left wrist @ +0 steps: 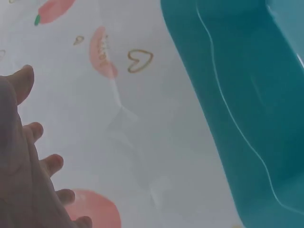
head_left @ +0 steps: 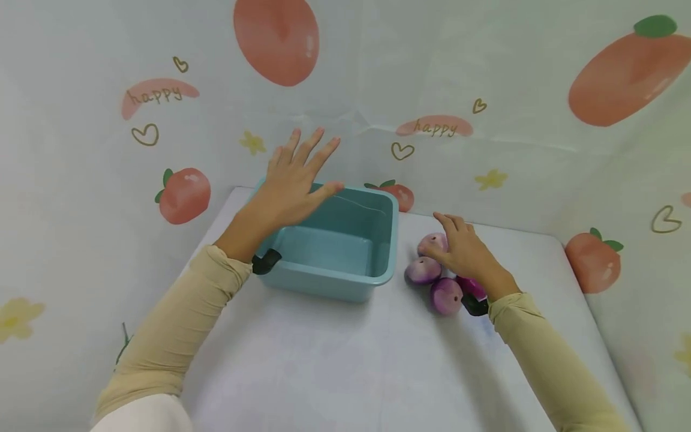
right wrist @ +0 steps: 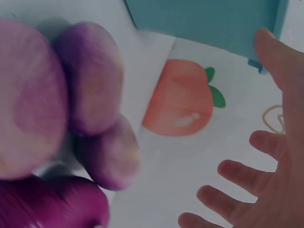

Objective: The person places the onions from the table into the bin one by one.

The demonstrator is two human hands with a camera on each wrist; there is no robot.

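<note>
A blue-green plastic basin (head_left: 324, 273) stands on the white table; its visible floor is bare. My left hand (head_left: 291, 186) is over its far left part, fingers spread and holding nothing. In the left wrist view those fingers (left wrist: 52, 164) are apart from the basin wall (left wrist: 209, 109). Right of the basin sit several round purple-and-white vegetables (head_left: 447, 296), their exact kind unclear, and a darker magenta one (head_left: 471, 287) partly behind my wrist. My right hand (head_left: 465, 249) is above this cluster, fingers spread. The right wrist view shows it apart from the purple vegetables (right wrist: 95, 78).
A white cloth printed with red fruit (head_left: 185, 195), hearts and flowers hangs behind and beside the table (head_left: 324, 360). The basin's far side stands close to the back cloth. Dark straps (head_left: 267, 261) sit at the wrists.
</note>
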